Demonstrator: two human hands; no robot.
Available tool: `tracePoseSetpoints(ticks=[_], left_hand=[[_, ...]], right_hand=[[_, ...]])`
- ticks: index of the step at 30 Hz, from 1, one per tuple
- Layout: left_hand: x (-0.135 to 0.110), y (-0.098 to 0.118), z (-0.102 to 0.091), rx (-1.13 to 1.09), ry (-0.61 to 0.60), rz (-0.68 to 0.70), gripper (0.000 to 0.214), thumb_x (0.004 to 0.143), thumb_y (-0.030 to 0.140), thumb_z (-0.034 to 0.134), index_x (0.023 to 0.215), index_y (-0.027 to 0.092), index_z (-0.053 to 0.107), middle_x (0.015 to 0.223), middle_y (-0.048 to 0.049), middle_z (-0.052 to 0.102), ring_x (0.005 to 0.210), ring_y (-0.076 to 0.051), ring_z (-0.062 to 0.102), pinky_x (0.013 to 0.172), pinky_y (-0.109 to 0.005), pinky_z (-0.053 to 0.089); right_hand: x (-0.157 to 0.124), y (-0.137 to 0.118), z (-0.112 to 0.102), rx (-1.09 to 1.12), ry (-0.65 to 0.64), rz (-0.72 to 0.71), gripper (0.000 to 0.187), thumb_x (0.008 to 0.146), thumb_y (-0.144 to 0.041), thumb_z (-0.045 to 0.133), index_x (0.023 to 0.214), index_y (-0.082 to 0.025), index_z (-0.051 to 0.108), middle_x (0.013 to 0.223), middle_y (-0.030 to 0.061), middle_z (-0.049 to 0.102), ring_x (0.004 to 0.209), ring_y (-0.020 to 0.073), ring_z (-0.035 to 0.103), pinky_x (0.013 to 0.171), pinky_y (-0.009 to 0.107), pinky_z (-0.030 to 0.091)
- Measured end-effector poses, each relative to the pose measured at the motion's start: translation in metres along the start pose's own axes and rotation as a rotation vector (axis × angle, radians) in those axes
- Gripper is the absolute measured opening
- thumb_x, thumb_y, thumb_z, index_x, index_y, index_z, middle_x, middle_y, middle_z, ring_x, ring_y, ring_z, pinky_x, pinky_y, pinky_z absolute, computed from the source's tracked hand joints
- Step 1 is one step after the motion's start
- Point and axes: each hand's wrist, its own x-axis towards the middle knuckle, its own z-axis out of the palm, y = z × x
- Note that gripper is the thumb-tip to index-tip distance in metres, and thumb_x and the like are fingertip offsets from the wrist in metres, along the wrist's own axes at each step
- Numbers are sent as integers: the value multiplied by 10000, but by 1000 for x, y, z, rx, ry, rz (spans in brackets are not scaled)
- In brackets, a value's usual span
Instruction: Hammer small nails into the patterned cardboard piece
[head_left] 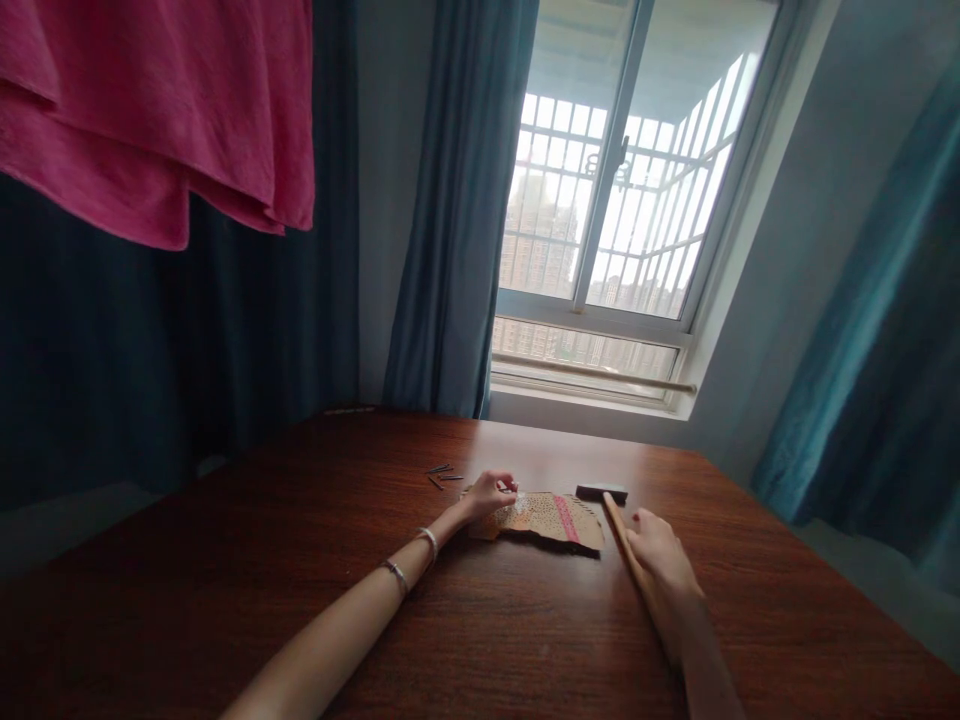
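Note:
A ragged piece of cardboard with many small holes and a pink stripe lies on the wooden table. My left hand rests at its left end, fingers pinched together on something too small to make out. My right hand is wrapped round the wooden handle of a hammer, whose dark head rests on the table just beyond the cardboard's right end. Two bracelets sit on my left wrist.
A few loose nails lie on the table left of my left hand. Behind the table are a barred window, blue curtains and a pink cloth hanging at upper left.

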Motion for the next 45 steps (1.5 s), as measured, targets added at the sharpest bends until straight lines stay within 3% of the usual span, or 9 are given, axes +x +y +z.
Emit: tracePoseSetpoints(ticks=[3, 7, 14, 20, 24, 27, 30, 35, 45], left_hand=[[0, 1, 0, -5, -2, 2, 152, 655, 213, 594, 759, 128, 663, 745, -28, 662, 672, -126, 575, 628, -207, 433], [-1, 3, -1, -11, -9, -18, 150, 657, 217, 595, 758, 129, 664, 751, -29, 664, 676, -127, 578, 626, -205, 434], [-2, 7, -3, -28, -14, -22, 157, 655, 224, 595, 755, 125, 667, 747, -37, 666, 668, -133, 579, 618, -208, 432], [-2, 8, -2, -42, -13, -44, 146, 641, 193, 585, 741, 120, 663, 731, -36, 662, 664, -131, 571, 602, -203, 424], [-1, 4, -1, -34, -11, -34, 143, 643, 200, 584, 727, 113, 662, 724, -43, 661, 645, -128, 564, 597, -206, 418], [-1, 2, 0, -29, -8, -31, 135, 645, 202, 585, 713, 114, 662, 726, -45, 662, 643, -130, 564, 593, -208, 415], [-1, 3, 0, -22, -7, -45, 131, 641, 203, 592, 707, 114, 662, 713, -45, 659, 639, -134, 567, 583, -209, 411], [-3, 6, -2, -20, -21, -54, 158, 652, 227, 587, 733, 116, 664, 684, -35, 649, 635, -139, 568, 560, -205, 396], [-3, 8, -3, 5, -40, -72, 197, 652, 253, 580, 754, 114, 676, 680, -25, 650, 630, -136, 561, 553, -199, 382]], right_hand=[[-37, 21, 2, -121, -96, 80, 387, 809, -410, 393, 1007, -131, 574, 920, 185, 631, 868, 280, 620, 691, 340, 445], [-68, 24, 15, -240, -92, 69, 399, 841, -436, 347, 1029, -128, 518, 930, 193, 597, 846, 303, 627, 668, 364, 458], [-71, 20, 22, -293, -97, -17, 286, 886, -314, 239, 898, -179, 492, 849, 138, 624, 785, 285, 642, 623, 354, 455], [-64, 22, 15, 76, -104, 11, 244, 851, -372, 324, 799, -223, 510, 829, 100, 660, 846, 263, 627, 630, 293, 429], [-72, -1, 10, 619, -72, 31, 269, 776, -473, 450, 727, -217, 516, 643, 33, 603, 566, 174, 583, 469, 242, 388], [-83, -24, -2, 1110, -237, 112, 349, 694, -550, 549, 714, -206, 490, 552, -42, 496, 332, 54, 352, 307, 187, 229], [-92, -43, -16, 1387, -484, 179, 396, 633, -543, 637, 731, -192, 480, 560, -66, 466, 309, -1, 246, 281, 140, 138], [-101, -63, -22, 1431, -656, 190, 406, 619, -516, 674, 729, -183, 469, 552, -63, 475, 306, -7, 280, 266, 117, 141], [-100, -72, -12, 1445, -654, 224, 412, 618, -510, 678, 770, -178, 486, 549, -68, 466, 303, -13, 271, 264, 108, 135]])
